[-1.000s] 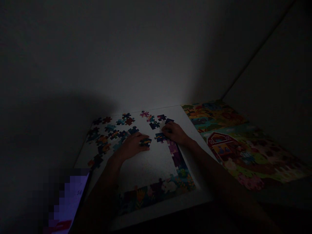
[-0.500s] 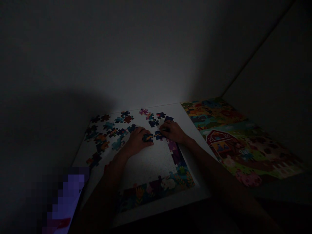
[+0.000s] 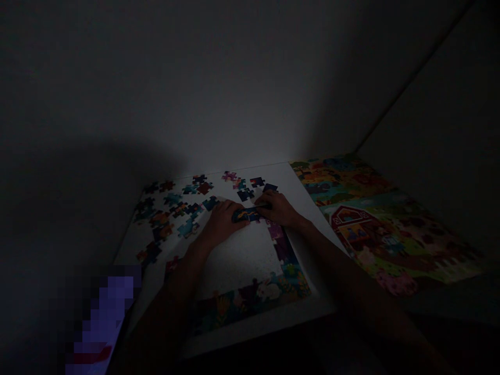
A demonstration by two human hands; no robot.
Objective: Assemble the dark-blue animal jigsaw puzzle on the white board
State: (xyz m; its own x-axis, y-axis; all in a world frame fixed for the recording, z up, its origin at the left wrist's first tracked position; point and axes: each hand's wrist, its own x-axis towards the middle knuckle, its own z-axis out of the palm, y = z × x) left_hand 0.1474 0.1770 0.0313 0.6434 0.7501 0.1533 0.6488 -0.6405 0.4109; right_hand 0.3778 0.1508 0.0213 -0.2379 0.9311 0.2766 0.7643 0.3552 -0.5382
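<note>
My left hand (image 3: 222, 223) is closed on a dark blue puzzle piece (image 3: 241, 214) with an orange pattern. Its edge meets a second dark blue puzzle piece (image 3: 254, 214), which the curled fingers of my right hand (image 3: 279, 209) grip from the other side. In the dim light I cannot tell whether the two are fully locked together. Just below my right hand runs a joined strip of purple puzzle pieces (image 3: 278, 240), turning at the corner into a bottom row with a white rabbit (image 3: 269, 289). Loose dark pieces (image 3: 246, 194) lie beyond my hands.
Many loose puzzle pieces (image 3: 162, 219) spread over the left side of the white board (image 3: 230, 265). On the right lie two finished-looking pictures, one with a red barn (image 3: 349, 219), one with animals (image 3: 336, 177). A wall (image 3: 234, 104) rises behind.
My left hand has brought its puzzle piece rightward against the one at my right hand, closing the gap between them. My right hand stays nearly in place.
</note>
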